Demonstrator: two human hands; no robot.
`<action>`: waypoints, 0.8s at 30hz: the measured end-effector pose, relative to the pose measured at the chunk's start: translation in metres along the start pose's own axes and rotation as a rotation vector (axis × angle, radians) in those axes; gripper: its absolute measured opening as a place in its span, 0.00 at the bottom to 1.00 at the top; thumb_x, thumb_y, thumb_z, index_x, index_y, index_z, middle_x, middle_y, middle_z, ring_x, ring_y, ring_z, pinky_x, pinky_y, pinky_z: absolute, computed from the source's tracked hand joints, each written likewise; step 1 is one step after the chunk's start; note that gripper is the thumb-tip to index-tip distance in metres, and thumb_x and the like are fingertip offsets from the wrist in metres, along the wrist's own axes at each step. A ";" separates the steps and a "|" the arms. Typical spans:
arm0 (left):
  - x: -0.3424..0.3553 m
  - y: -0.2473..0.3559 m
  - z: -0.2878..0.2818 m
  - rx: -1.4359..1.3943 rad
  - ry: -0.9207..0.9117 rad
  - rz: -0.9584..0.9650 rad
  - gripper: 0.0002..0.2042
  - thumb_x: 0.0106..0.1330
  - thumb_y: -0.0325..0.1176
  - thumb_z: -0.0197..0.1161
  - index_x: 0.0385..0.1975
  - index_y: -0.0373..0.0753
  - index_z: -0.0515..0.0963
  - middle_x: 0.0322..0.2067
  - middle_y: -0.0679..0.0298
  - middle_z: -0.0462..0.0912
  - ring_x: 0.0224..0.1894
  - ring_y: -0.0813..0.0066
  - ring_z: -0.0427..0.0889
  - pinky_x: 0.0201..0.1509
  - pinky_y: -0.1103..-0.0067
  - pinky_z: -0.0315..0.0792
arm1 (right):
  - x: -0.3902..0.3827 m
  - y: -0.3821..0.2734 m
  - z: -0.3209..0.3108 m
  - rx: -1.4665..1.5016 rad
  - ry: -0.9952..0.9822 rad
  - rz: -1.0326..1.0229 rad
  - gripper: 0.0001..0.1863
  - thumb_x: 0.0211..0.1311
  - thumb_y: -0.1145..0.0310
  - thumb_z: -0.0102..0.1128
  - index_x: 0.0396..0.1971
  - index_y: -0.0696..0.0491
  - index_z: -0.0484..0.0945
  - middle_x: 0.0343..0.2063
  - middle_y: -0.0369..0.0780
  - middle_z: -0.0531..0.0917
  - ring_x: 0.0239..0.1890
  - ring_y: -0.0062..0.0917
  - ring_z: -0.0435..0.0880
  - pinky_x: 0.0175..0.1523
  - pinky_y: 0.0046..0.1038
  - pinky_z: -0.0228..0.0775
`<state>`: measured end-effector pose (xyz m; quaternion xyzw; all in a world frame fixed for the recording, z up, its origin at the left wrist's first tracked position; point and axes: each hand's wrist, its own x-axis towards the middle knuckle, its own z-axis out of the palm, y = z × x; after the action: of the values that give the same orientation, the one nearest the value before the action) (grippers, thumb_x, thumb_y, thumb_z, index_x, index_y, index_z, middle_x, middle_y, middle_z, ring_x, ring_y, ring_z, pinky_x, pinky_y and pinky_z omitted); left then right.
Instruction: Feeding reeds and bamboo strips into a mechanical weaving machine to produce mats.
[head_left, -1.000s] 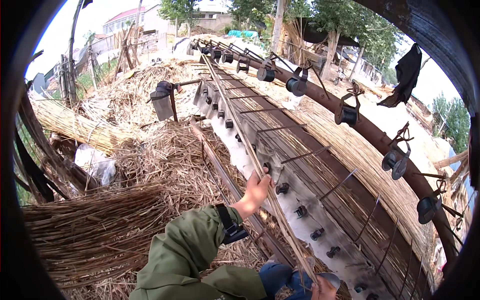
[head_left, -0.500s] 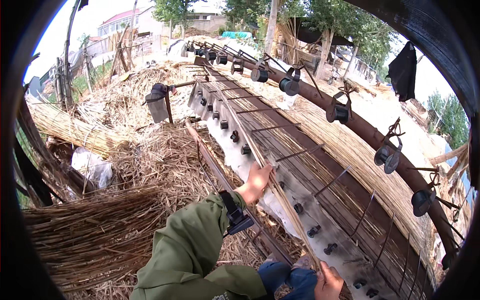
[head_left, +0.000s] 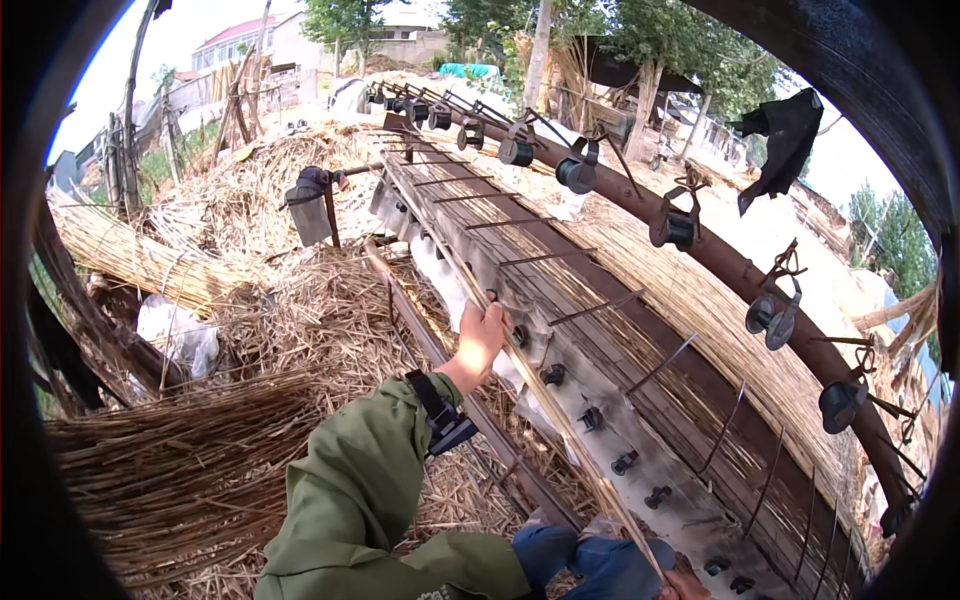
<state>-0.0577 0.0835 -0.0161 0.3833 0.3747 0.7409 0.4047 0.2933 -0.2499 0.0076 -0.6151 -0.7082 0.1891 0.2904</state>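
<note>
A thin bundle of long reed stalks [head_left: 592,466] runs slantwise from the far end of a weaving frame down to my lap. My left hand [head_left: 482,338], closed around the bundle near its middle, holds it over the left edge of a grey cloth strip [head_left: 625,432]. At the bottom edge, my right hand [head_left: 684,582] grips the near end of the stalks; part of it is cut off by the picture and somewhat blurred. Small black spools [head_left: 591,419] line the cloth strip just right of the stalks.
A rusty pipe [head_left: 610,185] with hanging dark spools [head_left: 577,174] arches along the right. Thin metal rods [head_left: 663,362] stick out over the frame's slats. Woven reed matting [head_left: 690,330] lies beyond. Cut reeds [head_left: 190,460] are piled at left, and black cloth [head_left: 785,145] hangs upper right.
My left hand has shifted left and slightly up, taking the reed stalks off the spools toward the strip's left edge. My right hand has moved down and right. The hanging black cloth has swung.
</note>
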 end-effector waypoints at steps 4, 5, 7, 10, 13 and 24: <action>0.034 -0.009 -0.010 0.093 -0.030 -0.145 0.05 0.63 0.28 0.45 0.36 0.37 0.65 0.20 0.66 0.71 0.17 0.81 0.67 0.12 0.84 0.60 | 0.009 -0.027 0.009 -0.074 0.072 -0.123 0.12 0.54 0.81 0.52 0.39 0.58 0.73 0.26 0.47 0.74 0.24 0.37 0.72 0.29 0.30 0.64; 0.040 -0.012 -0.012 0.091 -0.060 -0.208 0.04 0.63 0.28 0.45 0.34 0.37 0.65 0.20 0.66 0.71 0.15 0.81 0.67 0.10 0.84 0.59 | 0.011 -0.033 0.010 -0.088 0.093 -0.162 0.11 0.54 0.81 0.51 0.39 0.58 0.73 0.26 0.47 0.74 0.24 0.37 0.72 0.29 0.30 0.64; 0.050 -0.017 -0.013 0.116 -0.048 -0.264 0.04 0.62 0.29 0.45 0.33 0.38 0.66 0.19 0.66 0.71 0.15 0.81 0.67 0.10 0.84 0.58 | 0.013 -0.044 0.010 -0.104 0.096 -0.160 0.11 0.54 0.80 0.51 0.39 0.58 0.73 0.26 0.47 0.74 0.25 0.38 0.73 0.29 0.30 0.64; 0.056 -0.019 -0.011 0.127 -0.062 -0.336 0.03 0.62 0.29 0.46 0.30 0.39 0.67 0.18 0.67 0.71 0.14 0.81 0.68 0.09 0.83 0.59 | 0.008 -0.051 0.004 -0.088 0.090 -0.161 0.10 0.54 0.79 0.50 0.37 0.61 0.73 0.26 0.48 0.74 0.26 0.41 0.73 0.31 0.32 0.66; 0.052 -0.016 -0.007 0.184 -0.065 -0.395 0.04 0.63 0.30 0.46 0.29 0.39 0.69 0.18 0.68 0.72 0.16 0.81 0.70 0.13 0.82 0.64 | -0.001 -0.048 0.001 -0.094 0.059 -0.069 0.10 0.55 0.78 0.51 0.37 0.61 0.74 0.27 0.48 0.76 0.28 0.41 0.75 0.32 0.32 0.66; 0.033 -0.009 -0.004 -0.162 -0.265 -0.627 0.06 0.64 0.29 0.46 0.27 0.35 0.65 0.20 0.62 0.72 0.21 0.75 0.73 0.21 0.79 0.69 | -0.017 -0.038 -0.017 -0.240 0.222 -0.088 0.11 0.59 0.71 0.50 0.40 0.56 0.77 0.34 0.48 0.79 0.31 0.39 0.78 0.36 0.34 0.71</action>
<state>-0.0708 0.1159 -0.0168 0.3088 0.3585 0.5517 0.6868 0.2763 -0.2747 0.0417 -0.6309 -0.7155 0.0210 0.2992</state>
